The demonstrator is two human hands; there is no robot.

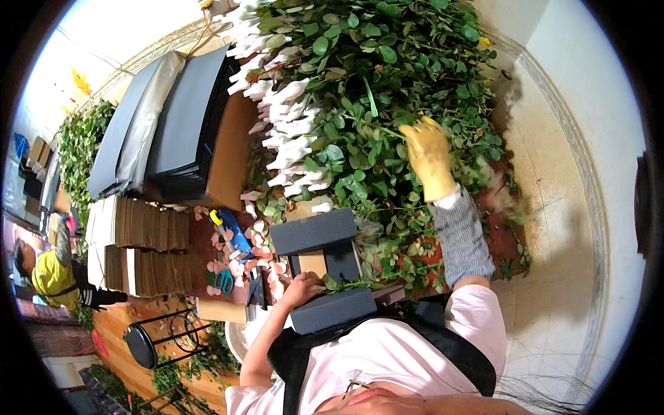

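Observation:
My left hand (301,290), bare, curls inside a dark open cardboard wrapper (332,311) beside a leafy stem (349,283); what its fingers hold is unclear. My right hand (427,149), in a yellow rubber glove and grey sleeve, is closed on a green stem (393,131) in a dense pile of leafy rose stems (373,48). White mesh-covered buds (290,138) line the pile's left side. Loose pink petals (220,266) surround teal scissors (223,281), black scissors (256,287) and a blue-and-yellow tool (234,232) to my left.
Stacks of dark sheets (187,117) and brown cardboard (152,225) stand at left. A black stool (142,344) is on the wooden floor (117,325). A co-worker in yellow (54,277) is at far left, near more foliage (86,145). A wall (581,138) bounds the right.

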